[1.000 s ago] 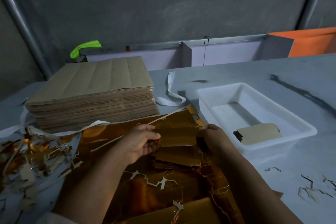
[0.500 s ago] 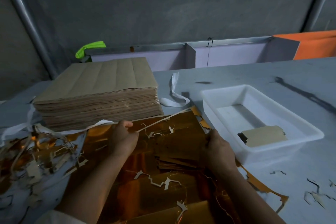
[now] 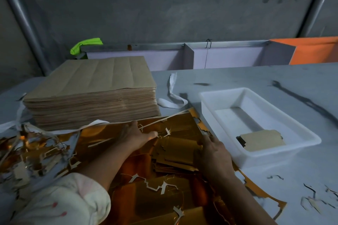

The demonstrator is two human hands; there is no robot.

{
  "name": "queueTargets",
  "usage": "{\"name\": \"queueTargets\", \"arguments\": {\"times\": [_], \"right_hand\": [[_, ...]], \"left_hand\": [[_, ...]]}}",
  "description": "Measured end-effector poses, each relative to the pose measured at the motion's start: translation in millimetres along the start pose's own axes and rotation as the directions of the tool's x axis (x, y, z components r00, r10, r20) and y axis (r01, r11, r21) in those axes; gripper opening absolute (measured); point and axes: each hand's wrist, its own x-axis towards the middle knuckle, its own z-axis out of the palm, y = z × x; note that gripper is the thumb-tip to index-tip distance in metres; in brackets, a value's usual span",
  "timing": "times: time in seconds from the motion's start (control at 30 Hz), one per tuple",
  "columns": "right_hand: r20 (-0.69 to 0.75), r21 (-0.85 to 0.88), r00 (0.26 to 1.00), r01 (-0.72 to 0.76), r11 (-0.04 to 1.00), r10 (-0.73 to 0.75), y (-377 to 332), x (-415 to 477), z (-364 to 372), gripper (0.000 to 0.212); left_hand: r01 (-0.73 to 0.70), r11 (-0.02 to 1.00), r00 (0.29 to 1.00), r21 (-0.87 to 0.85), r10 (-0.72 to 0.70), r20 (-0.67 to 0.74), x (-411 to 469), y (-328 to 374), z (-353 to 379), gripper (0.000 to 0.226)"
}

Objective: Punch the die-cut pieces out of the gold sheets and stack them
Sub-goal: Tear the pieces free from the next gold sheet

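Note:
A gold die-cut sheet (image 3: 102, 135) lies spread on the table in front of me, torn along its cut lines. A loose pile of punched gold pieces (image 3: 175, 153) rests on it between my hands. My left hand (image 3: 135, 136) lies on the sheet at the pile's far left corner, fingers reaching right onto the gold. My right hand (image 3: 213, 149) grips the right edge of the pile, fingers curled under it. A short stack of finished pieces (image 3: 261, 139), brown side up, sits in a white plastic tray (image 3: 206, 104) to the right.
A tall stack of brown-backed sheets (image 3: 95, 86) stands at the back left. Crumpled gold scrap (image 3: 31, 151) is heaped at the left edge. A white strap (image 3: 172, 97) lies behind the sheet. Small paper scraps (image 3: 311, 201) litter the grey table at lower right.
My left hand let go of the piece it held, went to the sheet's far edge, then slid right toward the pile. My right hand stayed on the pile's right edge.

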Motion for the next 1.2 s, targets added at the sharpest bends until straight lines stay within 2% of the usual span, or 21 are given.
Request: {"name": "queueTargets", "arguments": {"times": [0.07, 0.23, 0.4, 0.47, 0.57, 0.67, 0.87, 1.03, 1.2], "right_hand": [[0.004, -0.021, 1.0, 0.03, 0.999, -0.029, 1, -1, 1, 0.03], [0.02, -0.019, 0.998, 0.067, 0.998, -0.066, 4, 1, 7, 0.029], [0.035, -0.01, 0.997, 0.07, 0.998, -0.069, 6, 2, 11, 0.028], [0.038, -0.003, 0.997, 0.068, 0.998, -0.068, 7, 2, 12, 0.028], [0.043, 0.004, 0.997, 0.061, 0.998, -0.062, 7, 1, 11, 0.029], [0.038, 0.017, 0.998, 0.041, 0.999, -0.041, 9, 0, 8, 0.027], [-0.001, 0.048, 1.0, 0.007, 0.999, -0.007, 8, 2, 0, 0.027], [-0.047, 0.082, 0.999, -0.007, 0.997, 0.011, 3, 0, -5, 0.041], [-0.118, 0.128, 0.992, -0.032, 0.991, 0.047, 2, -2, -9, 0.046]], "left_hand": [[-0.005, 0.999, 1.0, 0.043, 0.005, -0.006, 3, 5, 3, 0.096], [-0.063, 0.99, 0.993, 0.128, 0.074, -0.087, 10, 5, 7, 0.065], [-0.132, 0.98, 0.986, 0.15, 0.146, -0.085, 11, 5, 7, 0.018], [-0.147, 0.975, 0.98, 0.163, 0.166, -0.109, 11, 4, 8, 0.008], [-0.15, 0.977, 0.969, 0.15, 0.175, -0.173, 11, 1, 10, 0.011], [-0.168, 0.985, 0.956, 0.049, 0.175, -0.235, 7, 4, 8, 0.013], [-0.347, 0.938, 0.868, -0.021, 0.313, -0.385, -13, 32, -28, 0.012], [-0.535, 0.825, 0.788, -0.18, 0.411, -0.458, -43, 55, -51, 0.011], [-0.627, 0.634, 0.778, -0.453, 0.49, -0.392, -71, 71, -66, 0.007]]}}
